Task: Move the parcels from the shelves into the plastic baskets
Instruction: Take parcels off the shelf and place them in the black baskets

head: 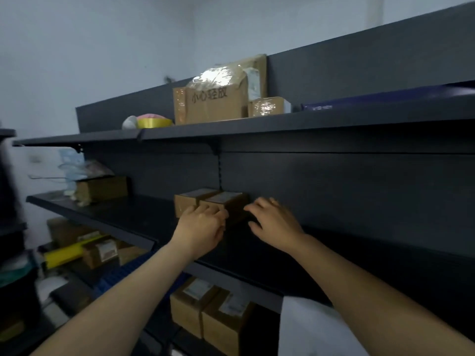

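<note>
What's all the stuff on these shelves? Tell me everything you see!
dark metal shelves: several tiers, dark grey, across the view
big taped cardboard box: one, brown, top shelf
little taped cardboard box: one, brown, right of it
round yellow-and-pink roll: one, top shelf, left
small plain cardboard boxes: two, brown, middle shelf, side by side
labelled cardboard boxes: two, brown, lower shelf
left hand: one, front of the pair
right hand: one, right side of the pair

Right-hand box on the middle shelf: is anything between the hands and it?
Nothing visible. The left hand is at the front of the right-hand box, the right hand at its side; a second box abuts its left.
</note>
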